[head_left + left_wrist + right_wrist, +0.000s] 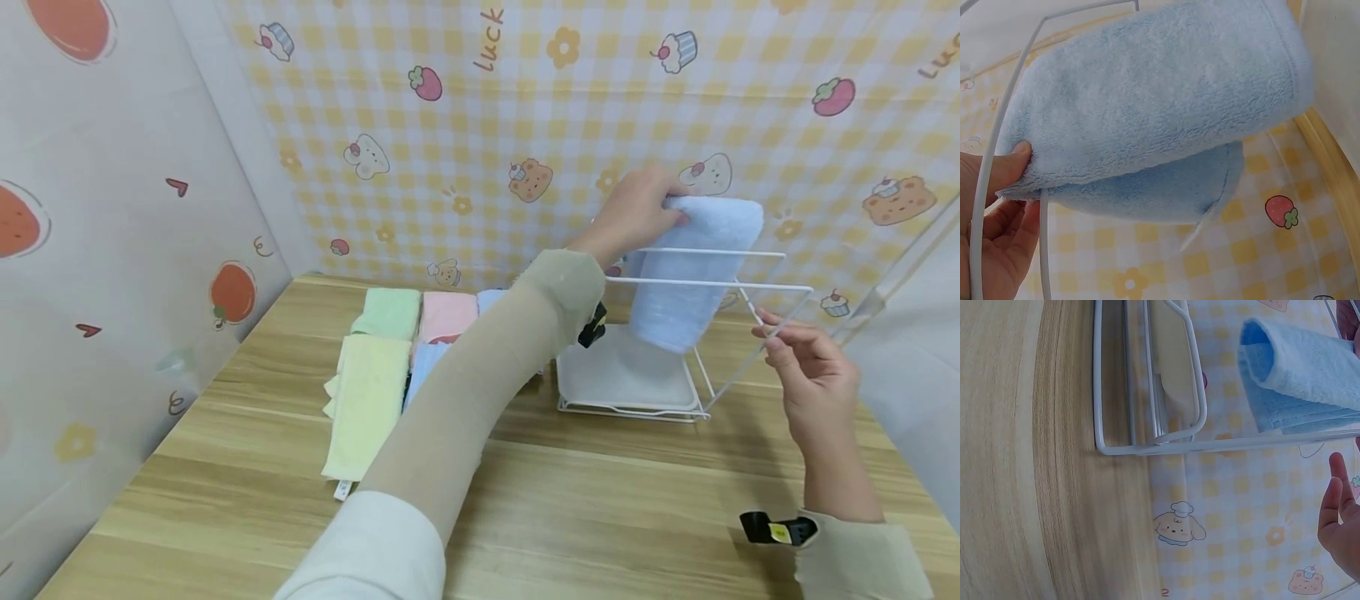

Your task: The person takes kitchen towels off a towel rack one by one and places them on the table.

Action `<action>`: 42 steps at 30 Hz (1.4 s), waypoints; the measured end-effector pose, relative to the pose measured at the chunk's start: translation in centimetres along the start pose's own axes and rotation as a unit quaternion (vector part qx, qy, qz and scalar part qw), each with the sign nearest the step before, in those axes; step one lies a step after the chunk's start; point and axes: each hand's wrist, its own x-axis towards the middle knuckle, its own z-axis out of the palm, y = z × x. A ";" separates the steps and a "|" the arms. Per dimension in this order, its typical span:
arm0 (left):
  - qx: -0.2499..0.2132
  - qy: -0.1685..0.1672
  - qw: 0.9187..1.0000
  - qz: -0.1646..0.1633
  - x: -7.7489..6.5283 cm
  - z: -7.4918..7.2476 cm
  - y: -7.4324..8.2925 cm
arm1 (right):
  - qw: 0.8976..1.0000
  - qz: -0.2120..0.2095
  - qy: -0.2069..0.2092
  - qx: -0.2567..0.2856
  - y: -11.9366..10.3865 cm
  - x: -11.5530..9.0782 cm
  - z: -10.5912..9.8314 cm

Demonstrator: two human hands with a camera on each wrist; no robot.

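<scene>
My left hand (pixel 637 208) pinches the top edge of a light blue towel (pixel 675 321) at its left end. The towel drapes over the upper bars of a white wire rack (pixel 772 288), its lower end hanging above the rack's tray. In the left wrist view the thumb presses on the fluffy blue towel (pixel 1160 94), with fingers behind a rack bar. My right hand (pixel 821 383) grips the rack's slanting right side bar between thumb and fingertips. The right wrist view shows the towel's folded end (pixel 1297 375) and part of the right hand (pixel 1344 525).
A pale tray (pixel 626 371) sits in the rack's base. Left of it lie folded cloths: green (pixel 390 311), pink (pixel 450 312) and yellow (pixel 367 408), with blue ones partly hidden by my left sleeve. Behind the wooden table (pixel 585 500) hangs a checkered yellow curtain (pixel 465 125).
</scene>
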 end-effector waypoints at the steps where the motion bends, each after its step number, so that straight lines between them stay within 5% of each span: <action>1: -0.003 0.004 1.000 0.000 0.0 0.0 0.0 | 1.000 0.000 -0.002 -0.001 0.0 0.0 0.0; 21: -0.024 0.068 0.995 0.070 -1.9 -1.0 -0.2 | 1.000 0.005 0.004 0.010 -0.3 -0.4 -0.3; 42: -0.085 0.132 0.980 0.120 -4.4 -2.4 -2.1 | 1.000 0.007 0.009 0.011 0.1 0.1 -0.4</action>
